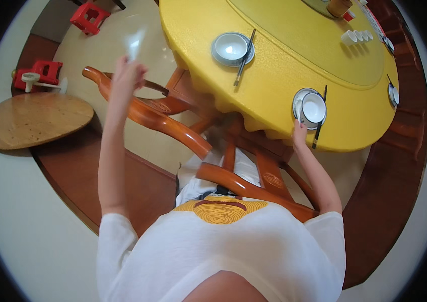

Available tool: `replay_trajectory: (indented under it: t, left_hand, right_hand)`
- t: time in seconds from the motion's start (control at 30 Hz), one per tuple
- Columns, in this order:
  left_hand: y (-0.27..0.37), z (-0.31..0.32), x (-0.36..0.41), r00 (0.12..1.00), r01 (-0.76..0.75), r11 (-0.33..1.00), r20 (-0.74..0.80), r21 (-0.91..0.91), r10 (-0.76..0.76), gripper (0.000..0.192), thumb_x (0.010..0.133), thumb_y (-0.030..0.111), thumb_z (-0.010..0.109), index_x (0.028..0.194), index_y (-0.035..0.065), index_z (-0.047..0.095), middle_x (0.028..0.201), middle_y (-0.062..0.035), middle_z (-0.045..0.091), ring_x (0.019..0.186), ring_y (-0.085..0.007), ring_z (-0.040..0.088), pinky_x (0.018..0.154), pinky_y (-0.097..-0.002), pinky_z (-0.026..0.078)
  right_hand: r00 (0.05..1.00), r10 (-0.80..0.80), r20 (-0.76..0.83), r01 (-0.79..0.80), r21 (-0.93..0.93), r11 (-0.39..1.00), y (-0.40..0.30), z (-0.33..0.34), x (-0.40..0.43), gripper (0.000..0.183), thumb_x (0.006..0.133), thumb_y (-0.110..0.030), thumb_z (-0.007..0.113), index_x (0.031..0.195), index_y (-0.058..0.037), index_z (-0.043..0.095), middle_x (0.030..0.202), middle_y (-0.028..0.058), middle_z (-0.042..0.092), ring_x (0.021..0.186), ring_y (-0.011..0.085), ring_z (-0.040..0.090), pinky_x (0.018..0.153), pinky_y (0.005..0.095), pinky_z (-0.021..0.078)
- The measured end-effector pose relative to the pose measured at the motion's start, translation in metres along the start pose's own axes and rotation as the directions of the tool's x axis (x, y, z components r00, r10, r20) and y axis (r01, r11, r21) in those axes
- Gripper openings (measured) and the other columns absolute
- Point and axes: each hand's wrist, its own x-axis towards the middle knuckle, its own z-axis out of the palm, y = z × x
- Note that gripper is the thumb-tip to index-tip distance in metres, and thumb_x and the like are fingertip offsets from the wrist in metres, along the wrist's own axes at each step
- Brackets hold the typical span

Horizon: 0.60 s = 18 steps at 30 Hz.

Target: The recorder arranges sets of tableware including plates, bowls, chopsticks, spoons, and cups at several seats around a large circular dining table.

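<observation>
My right hand pinches a white spoon over the left side of a rimmed plate. On that plate sits a white bowl, and black chopsticks rest across its right edge. Out to the left, my left hand is raised above a wooden armchair, its fingers curled and blurred. A pale streak lies just past those fingers; whether it is a held thing or floor glare is unclear. A second bowl stands on its plate with chopsticks alongside.
A yellow-covered round table carries a turntable, with several white cups on it. Another armchair is close against me. Red plastic stools and a round wooden board are at left.
</observation>
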Motion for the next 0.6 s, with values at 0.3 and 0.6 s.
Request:
replay_trajectory:
  t: [0.3,0.6]
  left_hand:
    - [-0.152,0.107,0.182,0.879,-0.157,0.788,0.448,0.595,-0.164,0.020,0.080,0.009,0.037,0.095,-0.0035,0.037,0.074,-0.0119,0.055,0.055,-0.0167,0.055,0.045,-0.0257,0.045]
    - [-0.247,0.151,0.229,0.899,-0.198,0.767,0.424,0.610,-0.106,0.018,0.081,0.005,0.038,0.093,-0.0035,0.029,0.074,-0.0170,0.054,0.051,-0.0197,0.056,0.040,-0.0288,0.046]
  right_hand:
    - [0.974,0.148,-0.174,-0.130,0.111,0.985,0.005,-0.001,-0.004,0.031,0.072,-0.025,0.061,0.083,-0.0021,0.043,0.058,0.0037,0.046,0.041,0.0117,0.044,0.034,0.0206,0.0369]
    - [0.892,0.433,-0.126,-0.405,0.203,0.892,-0.031,-0.046,-0.072,0.069,0.067,-0.022,0.064,0.120,-0.0032,0.024,0.095,0.0124,0.045,0.070,0.0168,0.051,0.051,0.0274,0.0453]
